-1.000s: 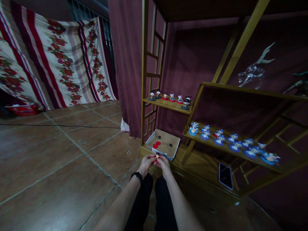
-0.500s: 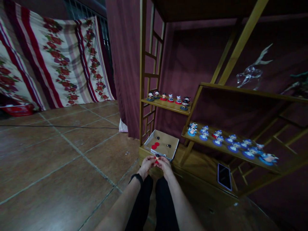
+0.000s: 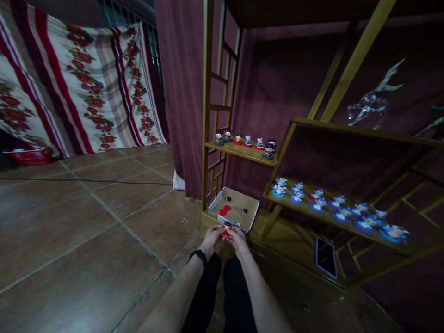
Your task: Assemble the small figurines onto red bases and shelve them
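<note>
My left hand (image 3: 211, 237) and my right hand (image 3: 237, 237) meet in front of my knees, both pinched on one small figurine (image 3: 227, 227) with dark hair and a red base. Just beyond them an open cardboard box (image 3: 249, 216) sits on the lowest board of a wooden shelf unit (image 3: 209, 92). Inside the box lie two red discs (image 3: 225, 210) and a couple of small dark pieces (image 3: 244, 210). A black band circles my left wrist.
A row of small figurines (image 3: 246, 141) stands on the upper-left shelf, and several blue-based figurines (image 3: 333, 203) fill the lower right shelf. A phone (image 3: 325, 257) lies on the bottom board. A glass deer (image 3: 373, 102) stands higher up. Tiled floor, a cable and a floral cloth (image 3: 76, 83) are to the left.
My hands stay together on the figurine with almost no movement. Only the view shifts slightly.
</note>
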`<state>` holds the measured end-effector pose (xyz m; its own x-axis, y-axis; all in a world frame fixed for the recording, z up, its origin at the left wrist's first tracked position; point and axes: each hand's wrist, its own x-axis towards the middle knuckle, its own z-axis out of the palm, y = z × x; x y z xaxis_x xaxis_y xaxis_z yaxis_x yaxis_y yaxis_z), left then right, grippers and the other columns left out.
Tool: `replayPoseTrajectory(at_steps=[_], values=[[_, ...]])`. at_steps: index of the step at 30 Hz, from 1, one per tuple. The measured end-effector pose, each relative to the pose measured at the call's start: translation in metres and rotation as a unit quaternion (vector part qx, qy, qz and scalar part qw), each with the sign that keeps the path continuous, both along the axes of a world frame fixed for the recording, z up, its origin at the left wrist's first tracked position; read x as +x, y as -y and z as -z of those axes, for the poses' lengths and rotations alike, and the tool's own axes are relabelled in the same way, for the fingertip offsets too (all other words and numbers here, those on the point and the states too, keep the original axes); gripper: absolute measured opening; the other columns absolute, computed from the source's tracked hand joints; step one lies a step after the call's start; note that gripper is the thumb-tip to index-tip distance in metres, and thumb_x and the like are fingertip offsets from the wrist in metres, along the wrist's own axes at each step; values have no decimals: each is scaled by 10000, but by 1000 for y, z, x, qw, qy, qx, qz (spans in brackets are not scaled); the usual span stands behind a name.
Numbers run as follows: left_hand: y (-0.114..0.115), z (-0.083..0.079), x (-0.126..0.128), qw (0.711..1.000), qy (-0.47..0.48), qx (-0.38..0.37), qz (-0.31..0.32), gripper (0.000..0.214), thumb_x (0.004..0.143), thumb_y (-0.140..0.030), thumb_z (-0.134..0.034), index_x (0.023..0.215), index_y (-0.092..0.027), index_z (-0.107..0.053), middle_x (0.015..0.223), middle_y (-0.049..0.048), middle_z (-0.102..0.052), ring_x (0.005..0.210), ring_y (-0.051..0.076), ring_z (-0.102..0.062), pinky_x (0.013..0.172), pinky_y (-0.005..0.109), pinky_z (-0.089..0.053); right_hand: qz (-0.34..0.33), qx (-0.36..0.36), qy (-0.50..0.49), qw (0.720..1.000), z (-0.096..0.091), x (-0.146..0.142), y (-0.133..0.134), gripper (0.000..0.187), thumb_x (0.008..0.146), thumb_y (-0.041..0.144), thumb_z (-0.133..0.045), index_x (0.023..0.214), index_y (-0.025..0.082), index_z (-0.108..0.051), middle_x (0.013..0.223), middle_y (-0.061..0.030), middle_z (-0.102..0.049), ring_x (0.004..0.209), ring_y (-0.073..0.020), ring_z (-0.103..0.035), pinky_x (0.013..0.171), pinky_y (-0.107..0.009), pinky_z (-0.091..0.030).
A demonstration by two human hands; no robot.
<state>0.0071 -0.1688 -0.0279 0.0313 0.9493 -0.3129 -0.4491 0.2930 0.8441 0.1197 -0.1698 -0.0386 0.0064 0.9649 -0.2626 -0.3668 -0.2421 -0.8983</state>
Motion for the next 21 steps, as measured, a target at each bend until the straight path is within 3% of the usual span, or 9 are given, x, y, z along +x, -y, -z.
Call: replayPoseTrajectory(at_steps=[21], values=[[-4, 7, 4, 1000, 19, -12, 17, 192, 629, -206, -695, 751, -115, -578, 555, 24, -618, 460, 97, -572, 475, 188, -436, 6, 2, -16, 1000, -5, 1, 5, 393, 556, 406, -733, 860, 178, -630, 657, -13, -676, 574, -128, -623, 535, -215, -463]])
